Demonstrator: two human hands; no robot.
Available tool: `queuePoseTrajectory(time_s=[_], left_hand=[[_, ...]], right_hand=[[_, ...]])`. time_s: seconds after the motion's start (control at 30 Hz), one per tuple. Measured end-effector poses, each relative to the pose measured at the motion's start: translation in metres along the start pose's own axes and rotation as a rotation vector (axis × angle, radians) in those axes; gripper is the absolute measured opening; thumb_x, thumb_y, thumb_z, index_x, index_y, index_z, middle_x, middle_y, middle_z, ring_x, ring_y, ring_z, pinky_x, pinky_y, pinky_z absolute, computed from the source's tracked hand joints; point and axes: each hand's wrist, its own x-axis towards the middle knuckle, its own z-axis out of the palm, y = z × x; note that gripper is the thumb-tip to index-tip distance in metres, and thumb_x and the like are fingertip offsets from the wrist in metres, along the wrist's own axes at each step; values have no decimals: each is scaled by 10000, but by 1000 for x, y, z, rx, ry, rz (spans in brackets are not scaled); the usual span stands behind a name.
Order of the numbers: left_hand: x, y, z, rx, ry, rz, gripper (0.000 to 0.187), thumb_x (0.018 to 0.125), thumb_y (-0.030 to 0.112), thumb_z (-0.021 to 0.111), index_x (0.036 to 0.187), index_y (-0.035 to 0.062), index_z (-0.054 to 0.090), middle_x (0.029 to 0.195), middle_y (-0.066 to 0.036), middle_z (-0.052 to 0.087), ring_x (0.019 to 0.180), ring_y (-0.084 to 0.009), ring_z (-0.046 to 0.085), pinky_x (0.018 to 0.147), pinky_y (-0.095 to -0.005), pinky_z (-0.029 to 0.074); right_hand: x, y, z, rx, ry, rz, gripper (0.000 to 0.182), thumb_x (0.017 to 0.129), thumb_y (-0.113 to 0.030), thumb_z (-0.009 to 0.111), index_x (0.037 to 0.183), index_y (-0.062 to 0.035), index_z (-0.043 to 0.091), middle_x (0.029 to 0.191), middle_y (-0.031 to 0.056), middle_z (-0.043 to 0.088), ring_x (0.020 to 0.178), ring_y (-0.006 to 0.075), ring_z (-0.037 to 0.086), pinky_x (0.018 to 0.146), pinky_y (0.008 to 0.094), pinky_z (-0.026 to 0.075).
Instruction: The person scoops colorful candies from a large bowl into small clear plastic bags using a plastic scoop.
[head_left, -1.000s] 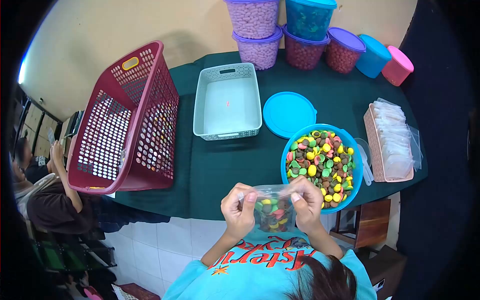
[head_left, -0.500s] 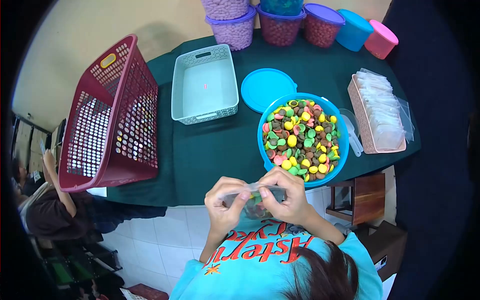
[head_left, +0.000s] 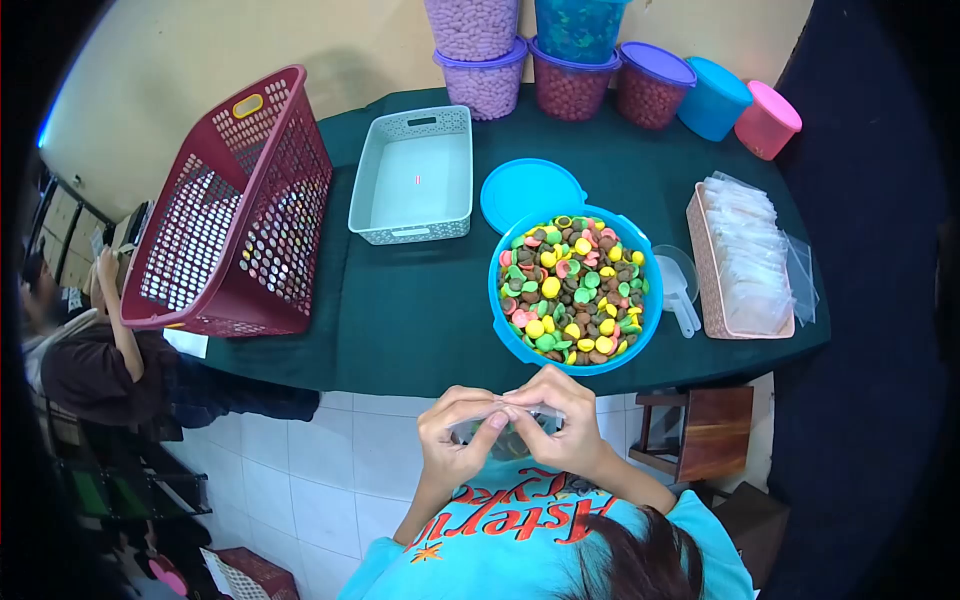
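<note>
A small clear plastic bag [head_left: 510,444] with dark, hard-to-make-out pieces inside is held up in front of the chest, at the table's front edge. My left hand [head_left: 458,432] pinches its top edge between thumb and fingers. My right hand [head_left: 560,422] pinches the same edge, and the fingertips of both hands meet near the middle. Just beyond the hands stands a round blue tub [head_left: 498,325] full of yellow, green, pink and brown shell-shaped snack pieces [head_left: 575,285]. Its blue lid [head_left: 530,195] lies flat behind it.
A white scoop [head_left: 682,300] lies right of the tub, beside a pink basket [head_left: 712,300] of clear bags [head_left: 750,255]. A pale green basket [head_left: 415,180] and a tall maroon basket [head_left: 240,220] stand left. Lidded tubs [head_left: 570,90] line the back. Another person [head_left: 100,370] is at far left.
The fingertips have come together at the middle of the bag's top edge. Before, they were a little farther apart. The camera view has shifted slightly.
</note>
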Motion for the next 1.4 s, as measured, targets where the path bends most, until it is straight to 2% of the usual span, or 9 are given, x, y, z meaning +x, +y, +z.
queuePoseTrajectory(time_s=[0.1, 0.27, 0.43, 0.53, 0.87, 1.1, 1.2, 1.27, 1.4], left_hand=[[-11, 4, 4, 20, 58, 8, 93, 687, -18, 637, 777, -3, 619, 775, -129, 608, 711, -193, 592, 634, -279, 478], [-38, 4, 12, 45, 215, -101, 68, 691, -7, 639, 758, -1, 624, 767, -124, 609, 701, -193, 588, 632, -275, 470], [-59, 7, 7, 152, 283, -74, 68, 678, 18, 652, 745, 11, 644, 746, -102, 629, 693, -186, 587, 715, -337, 441], [-67, 20, 4, 152, 293, -129, 66, 670, 25, 656, 735, 20, 654, 730, -86, 638, 692, -176, 589, 761, -361, 409], [-74, 33, -22, 109, 318, -78, 44, 664, 36, 658, 707, 27, 654, 726, -77, 641, 707, -166, 600, 802, -391, 364], [-90, 34, -80, 148, 394, -80, 31, 671, 20, 633, 693, -1, 637, 708, -91, 633, 670, -171, 577, 768, -384, 397], [-101, 24, -100, -72, 533, -225, 105, 757, 49, 587, 731, -49, 616, 751, -93, 589, 668, -129, 555, 623, -258, 440], [-110, 13, -113, -139, 600, -245, 111, 769, 52, 581, 748, -52, 614, 762, -87, 581, 670, -118, 551, 609, -236, 433], [-126, 15, -150, -209, 664, -265, 108, 783, 46, 576, 787, -56, 612, 773, -84, 565, 670, -119, 553, 607, -227, 434]], right_hand=[[-6, -8, -4, 21, -32, 76, 131, 657, 35, 630, 780, -4, 604, 734, 108, 596, 638, 168, 562, 564, 252, 457], [-14, -5, -4, 86, -138, 160, 78, 688, 13, 633, 762, 6, 608, 685, 105, 565, 595, 160, 554, 515, 247, 429], [-22, -1, -6, 141, -266, 161, 75, 691, -1, 622, 765, -4, 613, 666, 90, 542, 583, 186, 531, 541, 273, 426], [-27, -2, -10, 102, -347, 49, 72, 696, -7, 641, 768, -12, 632, 680, 77, 583, 584, 144, 533, 511, 246, 418], [-24, -26, -8, 103, -298, 79, 66, 667, -14, 652, 728, -15, 626, 659, 73, 578, 621, 176, 523, 573, 282, 407], [-20, -25, 50, 145, -252, 48, 90, 651, -33, 682, 690, -13, 603, 668, 87, 585, 669, 194, 543, 608, 285, 424], [-24, -15, 86, 235, -300, 122, 90, 674, -38, 673, 703, -2, 596, 691, 79, 586, 679, 161, 543, 612, 267, 421], [-22, -13, 110, 347, -335, 303, 68, 731, -41, 625, 748, 19, 600, 737, 75, 583, 700, 132, 537, 639, 254, 418], [-33, -26, 150, 473, -400, 354, 118, 800, -37, 535, 842, 50, 603, 816, 92, 570, 734, 127, 536, 687, 243, 417]])
